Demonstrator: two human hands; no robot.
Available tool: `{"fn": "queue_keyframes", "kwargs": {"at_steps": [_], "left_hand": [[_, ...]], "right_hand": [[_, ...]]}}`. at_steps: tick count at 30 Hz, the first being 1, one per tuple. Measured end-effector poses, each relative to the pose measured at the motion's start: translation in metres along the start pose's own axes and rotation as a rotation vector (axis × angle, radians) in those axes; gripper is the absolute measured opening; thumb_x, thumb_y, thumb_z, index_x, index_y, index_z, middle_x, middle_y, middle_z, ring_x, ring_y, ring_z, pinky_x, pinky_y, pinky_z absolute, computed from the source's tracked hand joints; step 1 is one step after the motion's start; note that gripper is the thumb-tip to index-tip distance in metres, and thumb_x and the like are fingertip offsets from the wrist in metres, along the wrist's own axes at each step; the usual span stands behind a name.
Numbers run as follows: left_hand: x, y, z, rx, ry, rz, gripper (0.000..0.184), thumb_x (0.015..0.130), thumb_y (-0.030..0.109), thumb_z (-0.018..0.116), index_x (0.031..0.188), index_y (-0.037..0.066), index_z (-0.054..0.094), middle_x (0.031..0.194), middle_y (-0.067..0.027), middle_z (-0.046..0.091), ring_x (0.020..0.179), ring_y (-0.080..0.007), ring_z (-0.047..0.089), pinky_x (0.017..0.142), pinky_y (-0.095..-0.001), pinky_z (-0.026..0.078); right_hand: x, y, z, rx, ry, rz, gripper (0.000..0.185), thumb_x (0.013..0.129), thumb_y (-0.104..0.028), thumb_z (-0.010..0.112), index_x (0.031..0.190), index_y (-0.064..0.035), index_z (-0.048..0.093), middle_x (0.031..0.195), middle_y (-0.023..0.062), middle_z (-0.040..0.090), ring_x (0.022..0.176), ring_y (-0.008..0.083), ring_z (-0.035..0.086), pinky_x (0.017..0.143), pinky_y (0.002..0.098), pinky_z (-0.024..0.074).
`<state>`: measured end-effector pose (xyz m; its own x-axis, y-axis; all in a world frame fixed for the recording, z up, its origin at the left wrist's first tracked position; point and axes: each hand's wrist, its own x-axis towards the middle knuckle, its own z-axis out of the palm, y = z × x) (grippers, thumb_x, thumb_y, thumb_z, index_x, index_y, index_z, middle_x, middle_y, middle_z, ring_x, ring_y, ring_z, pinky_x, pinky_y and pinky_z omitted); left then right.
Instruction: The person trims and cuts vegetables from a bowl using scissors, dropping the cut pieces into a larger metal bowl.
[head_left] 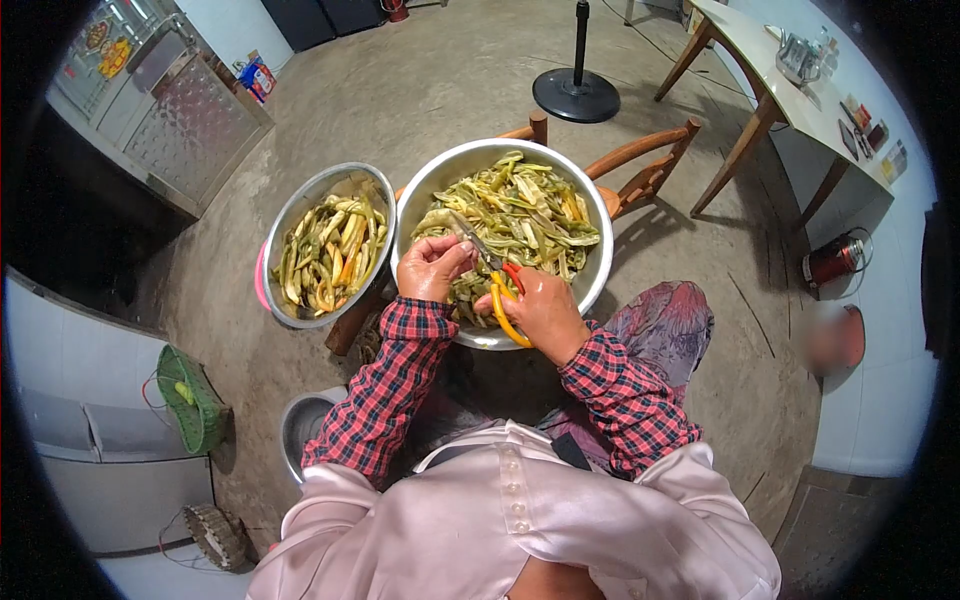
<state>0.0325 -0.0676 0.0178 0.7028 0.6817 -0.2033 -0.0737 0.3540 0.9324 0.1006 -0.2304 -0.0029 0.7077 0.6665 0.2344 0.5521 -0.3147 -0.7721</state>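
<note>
Over the near half of a wide metal bowl point(597, 268), the two hands meet at the blades of a pair of scissors point(480, 245). The right hand point(550, 310) is closed around the yellow and red handles, with the blades angled up and towards the left hand point(430, 270). The left thumb and fingertips are drawn together beside the blades, a pose suited to steadying a small piece at the cutting edges; whether a strip lies between them cannot be told. Limp green and yellow vegetable strips point(525, 205) are heaped in the bowl beneath, so that anything released would probably drop back among them.

Just beside the wide bowl, on the person's left, a smaller metal basin point(290, 213) holds longer, paler pieces point(340, 250), within easy reach of the left hand. A pink rim point(262, 275) shows at its outer edge. Wooden chair parts point(645, 155) emerge beyond the wide bowl, which suggests a raised support; the contact itself is hidden. The person sits close, the bowl in front of the knees, an arrangement that presumably spares the arms a long reach. Checked sleeves point(375, 385) cover the forearms, plausibly as protection from moisture. Lower down, a grey vessel point(300, 425) stands near the left sleeve.
</note>
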Motion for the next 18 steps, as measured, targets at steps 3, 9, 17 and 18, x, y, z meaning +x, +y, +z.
{"fn": "queue_keyframes", "kwargs": {"at_steps": [3, 9, 17, 18], "left_hand": [[0.003, -0.003, -0.007, 0.067, -0.033, 0.006, 0.02, 0.081, -0.002, 0.07, 0.096, -0.007, 0.057, 0.088, -0.0143, 0.066, 0.076, -0.0194, 0.067, 0.072, -0.0324, 0.059], [0.001, -0.004, -0.016, 0.207, -0.105, -0.006, 0.022, 0.08, -0.002, 0.071, 0.098, -0.005, 0.059, 0.087, -0.0124, 0.067, 0.074, -0.0187, 0.066, 0.068, -0.0287, 0.055], [0.001, -0.001, -0.02, 0.186, -0.117, -0.134, 0.027, 0.082, -0.001, 0.07, 0.106, -0.005, 0.059, 0.092, -0.0107, 0.067, 0.079, -0.0176, 0.067, 0.069, -0.0257, 0.055], [0.002, -0.002, -0.022, 0.204, -0.111, -0.119, 0.03, 0.082, -0.002, 0.069, 0.109, -0.006, 0.059, 0.092, -0.0107, 0.066, 0.078, -0.0166, 0.066, 0.069, -0.0256, 0.055]], "right_hand": [[0.0, 0.001, -0.001, 0.003, 0.029, -0.042, 0.055, 0.067, -0.045, 0.083, 0.089, 0.0023, 0.065, 0.067, 0.0171, 0.061, 0.06, 0.0333, 0.061, 0.056, 0.0401, 0.0479], [0.003, -0.007, -0.014, -0.017, 0.071, -0.087, 0.053, 0.068, -0.046, 0.081, 0.08, 0.0029, 0.065, 0.065, 0.0201, 0.06, 0.062, 0.0377, 0.062, 0.056, 0.0434, 0.0492], [0.006, 0.004, -0.017, -0.026, -0.074, -0.019, 0.043, 0.078, -0.04, 0.074, 0.08, 0.0021, 0.065, 0.065, 0.0212, 0.06, 0.062, 0.0381, 0.062, 0.056, 0.0425, 0.0492], [0.007, 0.0, -0.021, -0.01, -0.076, 0.012, 0.045, 0.076, -0.042, 0.075, 0.083, 0.0023, 0.066, 0.067, 0.0217, 0.061, 0.064, 0.038, 0.063, 0.058, 0.0423, 0.0499]]}}
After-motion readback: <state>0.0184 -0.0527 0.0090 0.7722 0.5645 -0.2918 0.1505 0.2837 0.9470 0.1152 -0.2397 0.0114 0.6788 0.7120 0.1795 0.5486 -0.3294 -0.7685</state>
